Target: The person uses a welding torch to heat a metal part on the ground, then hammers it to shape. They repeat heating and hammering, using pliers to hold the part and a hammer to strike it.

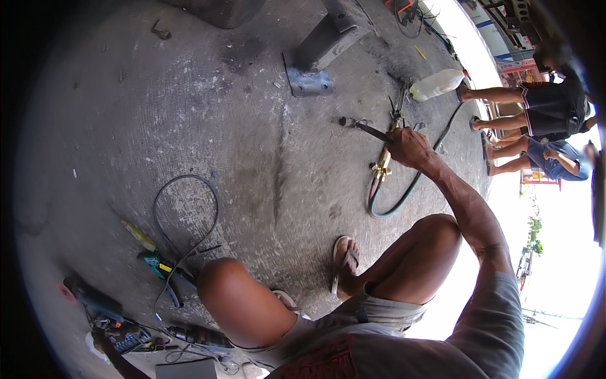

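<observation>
My right hand [410, 149] is closed round the dark handle of a hammer [374, 132], whose metal head hangs over the concrete to the left of my fist. Just beyond and partly behind that hand, a brass gas torch [382, 165] lies on the floor with red and green hoses attached. At the lower left edge my left hand [101, 339] reaches down beside a tray of small tool pieces [129, 340]. It is dark and small there, so its fingers cannot be made out. A steel bracket on a base plate [309, 81] stands ahead on the floor.
A plastic bottle of pale liquid [437, 84] lies beyond the torch. To my left are a teal power tool [156, 264], a looped black cable [216, 201] and a dark cylindrical tool [95, 297]. Several people [548, 110] stand at the far right.
</observation>
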Action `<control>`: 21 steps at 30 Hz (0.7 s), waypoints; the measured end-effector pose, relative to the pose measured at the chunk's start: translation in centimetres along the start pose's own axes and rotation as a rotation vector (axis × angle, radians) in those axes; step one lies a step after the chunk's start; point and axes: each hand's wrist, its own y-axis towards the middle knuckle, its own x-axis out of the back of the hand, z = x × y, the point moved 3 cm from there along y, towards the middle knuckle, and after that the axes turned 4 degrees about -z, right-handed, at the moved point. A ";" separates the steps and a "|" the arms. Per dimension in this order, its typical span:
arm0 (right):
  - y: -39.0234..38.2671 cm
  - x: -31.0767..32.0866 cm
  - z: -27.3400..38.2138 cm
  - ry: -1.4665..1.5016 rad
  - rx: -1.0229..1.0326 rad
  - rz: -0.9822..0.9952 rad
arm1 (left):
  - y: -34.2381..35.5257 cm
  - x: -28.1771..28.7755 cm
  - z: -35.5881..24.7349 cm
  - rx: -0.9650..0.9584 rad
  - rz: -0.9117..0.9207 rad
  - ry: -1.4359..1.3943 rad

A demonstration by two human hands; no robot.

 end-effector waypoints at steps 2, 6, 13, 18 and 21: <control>0.1 -0.2 0.9 0.027 -0.012 0.006 | -2.6 1.2 0.9 0.268 -0.228 0.229; -0.6 0.0 2.5 0.029 -0.079 0.088 | -8.6 2.2 -2.5 0.137 -0.309 0.328; -2.3 -2.1 3.6 0.084 -0.081 -0.021 | -21.1 6.7 -19.3 -0.089 -0.562 -0.229; -3.3 -4.7 5.3 0.034 -0.045 -0.059 | -26.7 8.0 -29.0 -0.322 -0.885 -0.351; -3.8 -6.2 6.3 0.066 -0.104 -0.097 | -32.1 12.1 -39.0 0.075 -0.350 -1.524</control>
